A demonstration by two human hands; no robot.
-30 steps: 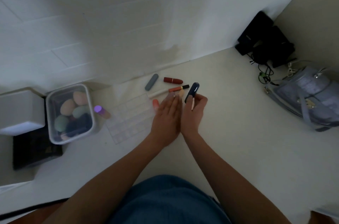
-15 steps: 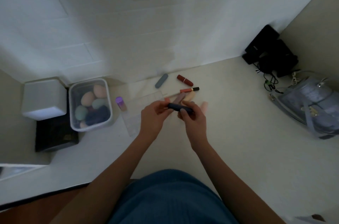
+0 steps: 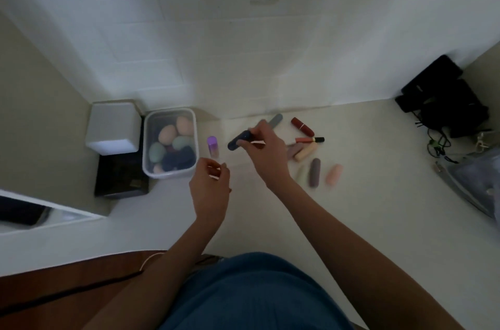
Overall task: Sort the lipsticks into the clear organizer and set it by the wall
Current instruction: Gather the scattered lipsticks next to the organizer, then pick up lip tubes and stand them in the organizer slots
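Note:
My right hand (image 3: 263, 152) grips a dark blue lipstick (image 3: 239, 140) and holds it tilted above the clear organizer (image 3: 240, 174), which lies faint and hard to make out on the white counter. My left hand (image 3: 211, 183) hovers at the organizer's near left corner with fingers curled; nothing shows in it. A purple lipstick (image 3: 212, 145) stands at the organizer's far left. Loose lipsticks lie to the right: grey (image 3: 276, 120), red (image 3: 301, 124), a slim orange one (image 3: 309, 139), beige (image 3: 305, 152), mauve (image 3: 314, 172) and pink (image 3: 334, 174).
A clear tub of makeup sponges (image 3: 171, 143) stands left of the organizer, beside a white box (image 3: 113, 124) on a black case (image 3: 121, 178). Black gear with cables (image 3: 443, 102) and a grey bag (image 3: 476, 175) fill the right corner. The tiled wall (image 3: 243, 45) runs behind.
The right hand carried the dark blue lipstick leftward over the organizer. The left hand let go of it and dropped back toward the organizer's near corner. The view shifted left.

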